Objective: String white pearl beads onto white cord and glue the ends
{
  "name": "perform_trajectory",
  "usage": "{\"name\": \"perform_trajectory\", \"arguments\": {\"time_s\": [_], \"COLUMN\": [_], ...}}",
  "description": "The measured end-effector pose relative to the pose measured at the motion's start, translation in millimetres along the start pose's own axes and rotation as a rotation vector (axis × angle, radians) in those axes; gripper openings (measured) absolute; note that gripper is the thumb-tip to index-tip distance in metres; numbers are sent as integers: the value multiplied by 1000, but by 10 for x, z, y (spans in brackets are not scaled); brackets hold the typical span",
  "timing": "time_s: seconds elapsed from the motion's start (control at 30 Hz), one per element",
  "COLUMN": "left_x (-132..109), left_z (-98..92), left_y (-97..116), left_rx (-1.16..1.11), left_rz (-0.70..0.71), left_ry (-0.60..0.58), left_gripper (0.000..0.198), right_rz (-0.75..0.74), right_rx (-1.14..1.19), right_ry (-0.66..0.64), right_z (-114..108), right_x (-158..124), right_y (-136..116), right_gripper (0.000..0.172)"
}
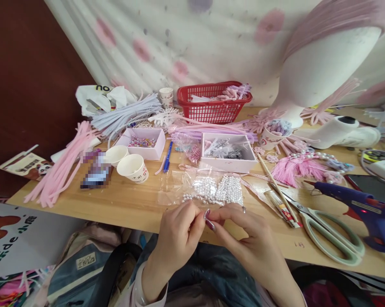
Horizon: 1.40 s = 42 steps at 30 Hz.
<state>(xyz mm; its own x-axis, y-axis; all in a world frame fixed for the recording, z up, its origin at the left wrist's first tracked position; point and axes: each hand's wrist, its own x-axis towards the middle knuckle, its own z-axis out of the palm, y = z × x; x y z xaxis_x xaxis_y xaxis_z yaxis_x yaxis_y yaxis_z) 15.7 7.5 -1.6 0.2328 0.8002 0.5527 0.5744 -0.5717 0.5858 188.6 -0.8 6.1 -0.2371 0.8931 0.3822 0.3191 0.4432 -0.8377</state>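
My left hand [181, 228] and my right hand [248, 232] meet in front of the table edge, above my lap. Both are closed in a pinch, fingertips touching one another. Whatever lies between the fingertips is too small or hidden to make out. Just beyond them lies a clear plastic bag [171, 189] with white pearl beads [227, 189] in and around it. Behind the beads stands a white box [227, 164] of silvery pieces. To the right of my right hand are green-handled scissors [331, 234] and a blue glue gun [348, 200].
Paper cups [133, 168], a lilac bead box [152, 147] and a blue pen [168, 157] stand or lie at left centre. Pink pipe cleaners [62, 164] hang over the front edge. At the back are a red basket [211, 111] and a white mannequin head [326, 64].
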Motion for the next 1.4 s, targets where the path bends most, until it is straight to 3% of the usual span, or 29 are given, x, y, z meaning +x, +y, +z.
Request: {"name": "perform_trajectory", "arguments": {"time_s": [0.3,0.5,0.67,0.77,0.93,1.1,1.4], "left_x": [-24,-26,-69,-112,-88,13,95], "left_z": [66,55,55,72,5,-176,-404], "left_y": [12,8,-3,-24,-113,-177,-256], "left_rx": [-99,-201,-331,-470,-1005,-1395,-1642], "left_rz": [-9,-112,-169,-292,-620,-793,-771], "left_ry": [2,-44,-96,-89,47,256,427], "left_gripper": [27,28,31,36,46,48,31], "right_rz": [-22,-10,-57,-63,-27,20,89], "right_rx": [-68,-70,-49,-52,-109,-146,-130], "right_ry": [-44,-123,-113,-75,33,11,-54], "right_z": [-42,-62,-81,-99,-180,-239,-234], "right_x": [-8,-14,-22,-42,-61,-63,-85], "right_y": [-18,-6,19,45,114,153,180], "right_gripper": [12,8,9,8,6,6,9]}}
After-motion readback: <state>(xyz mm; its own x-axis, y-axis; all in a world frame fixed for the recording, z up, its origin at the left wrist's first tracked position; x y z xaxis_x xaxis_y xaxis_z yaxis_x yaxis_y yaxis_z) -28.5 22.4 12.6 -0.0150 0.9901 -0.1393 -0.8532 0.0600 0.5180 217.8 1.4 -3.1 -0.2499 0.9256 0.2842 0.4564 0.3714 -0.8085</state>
